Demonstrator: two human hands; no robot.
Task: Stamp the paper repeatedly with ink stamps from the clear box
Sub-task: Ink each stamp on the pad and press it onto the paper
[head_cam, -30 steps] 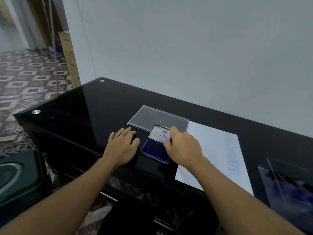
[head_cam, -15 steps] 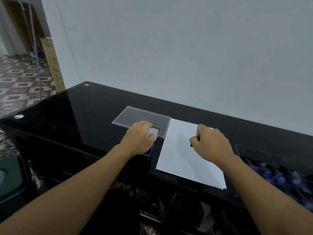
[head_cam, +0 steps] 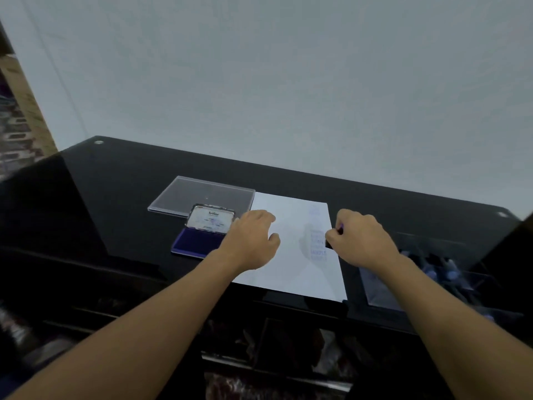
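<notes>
Two hands help: the left hand [head_cam: 253, 241] lies loose on the paper [head_cam: 288, 272] on the counter [head_cam: 129, 197], and the right hand [head_cam: 362, 241], pinching the stamp [head_cam: 329, 243] at its right edge, should press straight down on a bare spot.

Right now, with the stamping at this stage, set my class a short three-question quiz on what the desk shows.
1. True or false: the ink pad lies open.
2. Which hand grips the stamp? A: the left hand. B: the right hand. C: neither.
3. Fill in: the stamped marks run down the ___ side of the paper.
Key: 1 true; 2 B; 3 right.
</notes>
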